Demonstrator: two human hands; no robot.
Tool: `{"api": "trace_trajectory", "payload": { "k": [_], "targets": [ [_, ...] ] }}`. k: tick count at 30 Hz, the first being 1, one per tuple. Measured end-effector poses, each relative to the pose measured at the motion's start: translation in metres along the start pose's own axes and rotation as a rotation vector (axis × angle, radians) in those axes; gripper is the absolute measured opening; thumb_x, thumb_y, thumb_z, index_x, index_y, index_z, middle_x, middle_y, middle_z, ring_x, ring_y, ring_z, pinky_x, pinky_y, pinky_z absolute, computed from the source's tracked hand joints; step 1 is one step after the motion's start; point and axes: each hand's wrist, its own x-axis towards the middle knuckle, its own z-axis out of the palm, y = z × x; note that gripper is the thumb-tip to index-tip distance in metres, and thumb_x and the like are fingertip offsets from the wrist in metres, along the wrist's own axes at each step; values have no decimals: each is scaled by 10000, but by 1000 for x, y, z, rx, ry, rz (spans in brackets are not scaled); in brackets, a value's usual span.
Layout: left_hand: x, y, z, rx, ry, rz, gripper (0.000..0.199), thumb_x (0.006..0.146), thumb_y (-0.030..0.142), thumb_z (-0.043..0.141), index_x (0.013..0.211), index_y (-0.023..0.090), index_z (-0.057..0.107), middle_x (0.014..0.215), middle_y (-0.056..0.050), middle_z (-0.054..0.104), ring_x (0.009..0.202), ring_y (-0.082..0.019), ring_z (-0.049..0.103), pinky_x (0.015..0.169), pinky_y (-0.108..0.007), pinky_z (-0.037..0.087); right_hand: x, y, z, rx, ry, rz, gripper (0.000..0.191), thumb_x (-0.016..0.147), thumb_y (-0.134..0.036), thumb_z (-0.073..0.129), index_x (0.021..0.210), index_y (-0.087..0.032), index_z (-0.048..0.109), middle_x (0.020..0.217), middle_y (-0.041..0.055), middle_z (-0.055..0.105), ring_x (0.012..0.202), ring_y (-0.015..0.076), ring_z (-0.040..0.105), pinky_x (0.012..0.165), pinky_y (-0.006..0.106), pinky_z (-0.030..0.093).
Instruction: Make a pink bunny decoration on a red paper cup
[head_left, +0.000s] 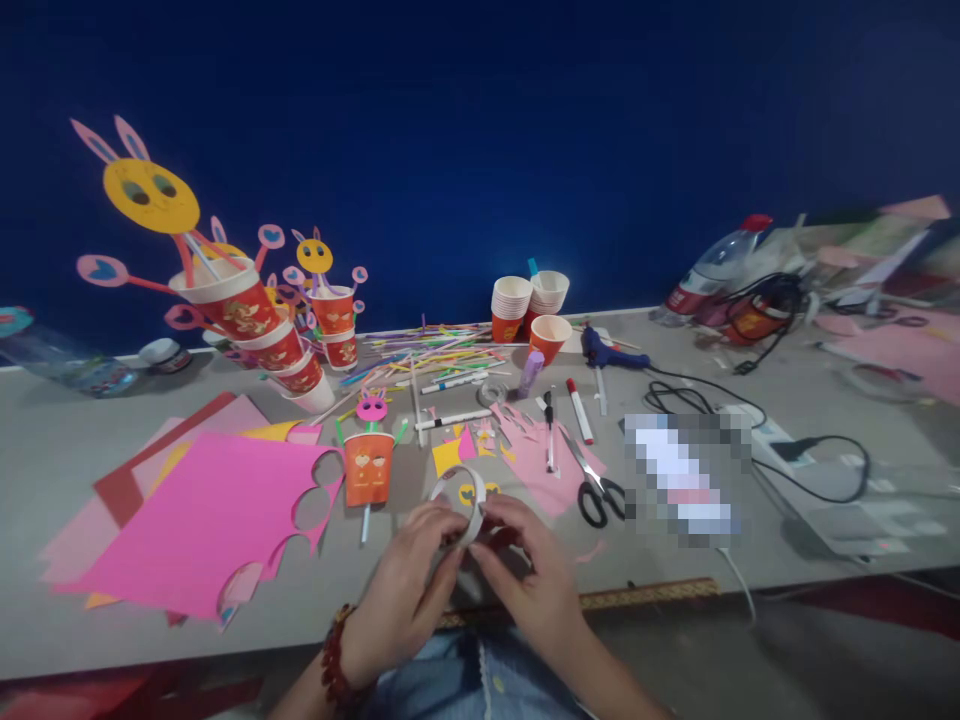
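Between my two hands, close to the table's front edge, a pale roll of tape (478,508) stands on edge. My left hand (409,565) pinches its lower left side with thumb and fingers. From the other side, the thumb and fingertips of my right hand (531,568) are closed on the rim. Small yellow paper pieces with hearts (467,494) lie just behind the roll. An orange paper cup figure (369,470) with a pink head lies left of my hands. Black-handled scissors (600,492) rest to the right, beside cut pink paper (551,485).
Bright pink sheets (202,520) cover the left side. Decorated cup figures (247,310) stand behind them. Coloured sticks (420,350), stacked cups (511,300), markers (580,410) and a blue glue gun (611,352) are farther back. A cable (705,385) runs right, near a pixelated object (682,475).
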Motion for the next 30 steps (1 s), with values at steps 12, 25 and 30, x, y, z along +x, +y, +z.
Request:
{"api": "trace_trajectory", "payload": {
  "k": [12, 25, 30],
  "targets": [
    [1, 15, 7, 121, 139, 3, 402, 928, 96, 478, 1314, 208, 469, 1140, -109, 673, 1055, -215, 631, 891, -330, 529, 6, -11, 2, -104, 85, -130, 223, 882, -111, 607, 1059, -244, 631, 1003, 58, 675, 982, 210, 621, 864, 364, 517],
    [2, 15, 7, 125, 98, -37, 412, 927, 80, 466, 1321, 202, 468, 1113, -115, 666, 1030, -222, 626, 878, -344, 522, 12, -11, -6, -19, -16, -67, 191, 885, -120, 608, 1026, -246, 641, 968, 48, 677, 931, 202, 622, 835, 343, 502],
    [3, 16, 9, 78, 93, -70, 390, 927, 80, 469, 1298, 198, 493, 1073, -96, 671, 998, -207, 628, 896, -340, 517, 15, -11, -4, 3, 4, -50, 129, 888, -125, 606, 943, -239, 632, 904, 33, 660, 872, 189, 618, 787, 328, 504]
  ]
}}
